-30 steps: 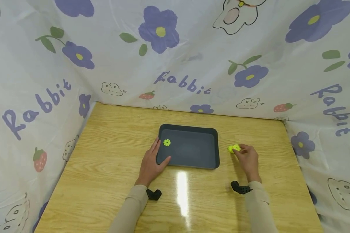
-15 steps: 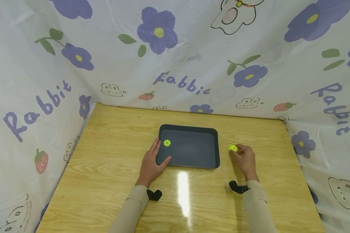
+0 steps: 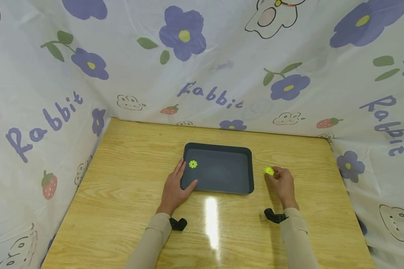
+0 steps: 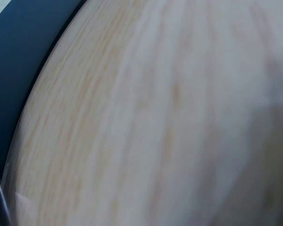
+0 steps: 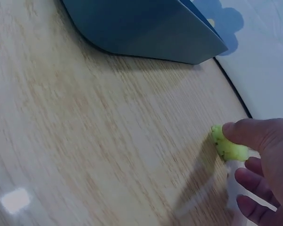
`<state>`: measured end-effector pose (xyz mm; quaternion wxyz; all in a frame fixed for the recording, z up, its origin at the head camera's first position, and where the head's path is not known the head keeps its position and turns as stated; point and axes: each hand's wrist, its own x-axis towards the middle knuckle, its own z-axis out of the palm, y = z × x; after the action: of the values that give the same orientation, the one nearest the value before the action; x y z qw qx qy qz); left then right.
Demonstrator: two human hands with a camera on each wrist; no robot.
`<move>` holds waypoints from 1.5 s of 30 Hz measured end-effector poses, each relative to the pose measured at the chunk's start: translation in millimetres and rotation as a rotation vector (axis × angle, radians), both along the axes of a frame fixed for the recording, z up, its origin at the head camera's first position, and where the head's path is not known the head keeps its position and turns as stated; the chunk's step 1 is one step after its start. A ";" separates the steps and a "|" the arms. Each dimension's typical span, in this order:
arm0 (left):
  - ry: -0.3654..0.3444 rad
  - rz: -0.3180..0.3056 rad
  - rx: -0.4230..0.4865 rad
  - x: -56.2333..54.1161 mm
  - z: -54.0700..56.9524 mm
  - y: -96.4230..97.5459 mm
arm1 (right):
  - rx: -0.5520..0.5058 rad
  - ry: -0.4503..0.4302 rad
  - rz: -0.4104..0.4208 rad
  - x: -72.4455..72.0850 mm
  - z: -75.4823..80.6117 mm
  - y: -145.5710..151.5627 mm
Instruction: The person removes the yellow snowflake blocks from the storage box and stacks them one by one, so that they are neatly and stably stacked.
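Observation:
My left hand (image 3: pixel 174 190) rests along the left side of a dark grey rectangular tray (image 3: pixel 219 170), fingers straight and thumb over its near edge. One flat yellow-green notched disc (image 3: pixel 193 164), like a snowflake building disc, lies inside the tray near the left wall. Right of the tray, my right hand (image 3: pixel 284 186) pinches yellow-green notched discs (image 3: pixel 268 171) between thumb and fingers. In the right wrist view these notched discs (image 5: pixel 228 146) sit just under the thumb, close to the tabletop; how many there are cannot be told. The left wrist view shows only tabletop and the tray wall (image 4: pixel 28 70).
A wooden table (image 3: pixel 128 160) bears the tray. Behind and at both sides hangs a white cloth (image 3: pixel 215 67) printed with flowers and rabbits. Each wrist carries a black camera mount, such as the right mount (image 3: pixel 275 216).
The disc in my right hand has moved slightly left onto the other yellow-green piece, so the two now overlap. My left hand, the tray and the disc inside it stay put.

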<state>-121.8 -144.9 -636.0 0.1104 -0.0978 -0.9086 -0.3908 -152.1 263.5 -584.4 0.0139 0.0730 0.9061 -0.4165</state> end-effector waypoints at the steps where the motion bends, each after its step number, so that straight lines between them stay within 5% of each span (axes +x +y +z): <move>1: -0.004 0.000 -0.001 -0.3 0.8 -0.7 | 0.004 0.006 -0.003 -1.0 0.4 -0.6; 10: 0.013 0.011 -0.009 -3.8 6.1 -7.2 | 0.006 0.171 -0.038 -19.7 14.6 -17.3; 21: -0.016 0.016 -0.003 -2.4 5.5 -9.2 | -0.090 0.284 0.097 -53.9 43.0 -95.0; 26: -0.034 0.017 0.004 -0.1 7.0 -7.4 | -0.086 0.279 0.236 -60.8 38.5 -142.1; 36: -0.013 0.015 -0.026 5.4 6.2 -3.0 | 0.052 0.207 0.492 -47.8 10.1 -215.2; 45: 0.040 0.022 -0.035 4.9 2.3 -0.1 | 0.165 0.096 0.556 -47.8 3.9 -236.1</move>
<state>-116.8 -145.0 -633.7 0.1310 -0.0975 -0.9139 -0.3718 -199.9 27.5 -580.5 0.0785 -0.1970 0.9217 -0.3247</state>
